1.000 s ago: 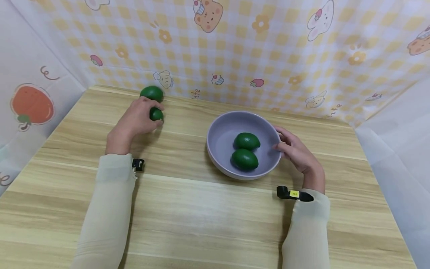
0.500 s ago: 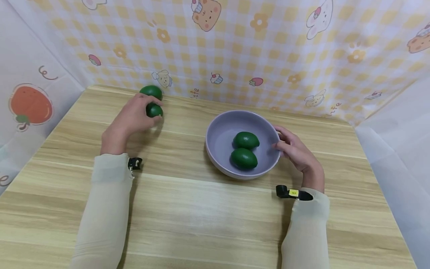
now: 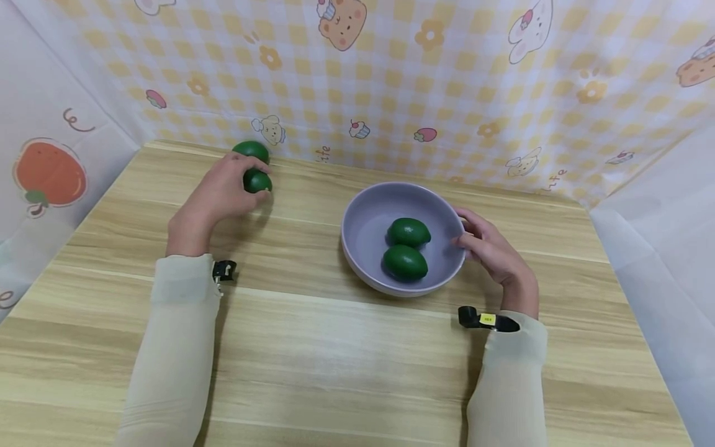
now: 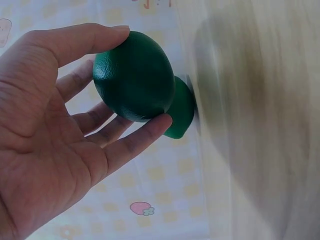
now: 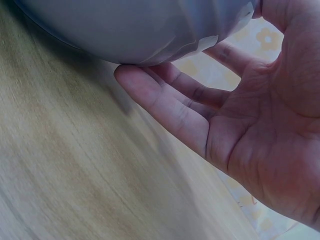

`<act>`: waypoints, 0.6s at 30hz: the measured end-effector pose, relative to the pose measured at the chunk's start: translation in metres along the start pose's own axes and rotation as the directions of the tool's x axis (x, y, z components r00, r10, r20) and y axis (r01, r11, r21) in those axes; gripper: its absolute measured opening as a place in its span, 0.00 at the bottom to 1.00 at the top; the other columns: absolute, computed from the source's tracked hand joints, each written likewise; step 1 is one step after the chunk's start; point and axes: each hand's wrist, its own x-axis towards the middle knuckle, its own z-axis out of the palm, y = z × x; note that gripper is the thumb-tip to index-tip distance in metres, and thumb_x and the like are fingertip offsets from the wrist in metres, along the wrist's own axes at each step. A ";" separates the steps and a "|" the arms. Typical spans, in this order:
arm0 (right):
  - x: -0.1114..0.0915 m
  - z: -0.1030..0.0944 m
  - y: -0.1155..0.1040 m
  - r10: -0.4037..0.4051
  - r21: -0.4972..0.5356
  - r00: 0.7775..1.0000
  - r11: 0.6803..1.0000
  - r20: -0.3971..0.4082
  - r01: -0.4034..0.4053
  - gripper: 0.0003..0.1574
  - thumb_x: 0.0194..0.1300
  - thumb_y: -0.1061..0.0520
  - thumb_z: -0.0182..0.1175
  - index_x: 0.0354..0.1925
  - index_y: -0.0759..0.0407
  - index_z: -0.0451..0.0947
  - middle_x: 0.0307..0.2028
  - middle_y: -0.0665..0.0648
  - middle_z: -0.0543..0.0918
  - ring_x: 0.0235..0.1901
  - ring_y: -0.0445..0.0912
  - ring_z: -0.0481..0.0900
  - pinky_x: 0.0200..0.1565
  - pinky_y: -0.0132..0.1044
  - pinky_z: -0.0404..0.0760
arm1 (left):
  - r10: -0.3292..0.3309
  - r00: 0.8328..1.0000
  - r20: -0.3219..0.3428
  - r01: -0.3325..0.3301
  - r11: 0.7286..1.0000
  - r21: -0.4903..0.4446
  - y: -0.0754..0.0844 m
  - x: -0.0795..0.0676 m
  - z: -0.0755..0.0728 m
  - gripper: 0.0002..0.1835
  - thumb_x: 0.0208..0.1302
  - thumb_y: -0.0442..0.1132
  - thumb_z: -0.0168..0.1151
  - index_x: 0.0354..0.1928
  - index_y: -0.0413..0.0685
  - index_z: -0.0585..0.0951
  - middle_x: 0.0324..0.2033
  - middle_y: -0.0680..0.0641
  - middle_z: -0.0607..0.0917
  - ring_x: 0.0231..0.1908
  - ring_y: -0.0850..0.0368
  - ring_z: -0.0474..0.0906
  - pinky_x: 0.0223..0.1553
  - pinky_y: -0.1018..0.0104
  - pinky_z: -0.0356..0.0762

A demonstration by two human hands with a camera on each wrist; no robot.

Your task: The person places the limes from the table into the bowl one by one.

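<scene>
My left hand (image 3: 215,192) pinches a dark green lime (image 4: 134,75) between thumb and fingertips at the back left of the table; the left wrist view shows a gap between this lime and the wood. Just behind it, a second lime (image 3: 251,149) lies by the patterned cloth, partly covered by the hand. On the right, my right hand (image 3: 494,248) holds a lilac bowl (image 3: 363,226) by its rim, thumb over the edge and fingers against the outer wall. Two more limes, a rear one (image 3: 409,231) and a front one (image 3: 405,262), lie side by side inside the bowl.
The wooden table (image 3: 335,360) spans the foreground. A yellow-checked cloth (image 3: 380,87) with cartoon prints hangs along its back edge, and pale sheets (image 3: 665,248) close off the sides. Wood surface lies between the left hand and the bowl.
The left hand has shifted slightly back and left, raising its lime a little. The right hand and bowl hold their place; the head view has tilted slightly.
</scene>
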 end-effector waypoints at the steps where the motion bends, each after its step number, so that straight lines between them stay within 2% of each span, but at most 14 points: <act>1: 0.000 0.000 0.000 0.000 -0.001 1.000 1.000 0.001 0.000 0.39 0.73 0.64 0.51 0.80 0.50 0.63 0.69 0.65 0.71 0.56 0.47 0.80 0.51 0.33 0.88 | 0.003 1.000 0.000 -0.003 1.000 0.002 0.001 0.000 -0.001 0.25 0.69 0.40 0.67 0.67 0.43 0.79 0.71 0.27 0.69 0.69 0.26 0.64 0.66 0.24 0.68; 18: 0.000 0.000 -0.001 -0.008 -0.001 1.000 1.000 0.000 0.008 0.39 0.73 0.62 0.52 0.79 0.50 0.64 0.68 0.64 0.72 0.56 0.47 0.79 0.50 0.31 0.87 | 0.036 0.998 -0.046 -0.034 0.999 0.026 0.025 -0.009 -0.016 0.24 0.70 0.41 0.66 0.66 0.46 0.80 0.70 0.31 0.71 0.66 0.29 0.66 0.61 0.29 0.74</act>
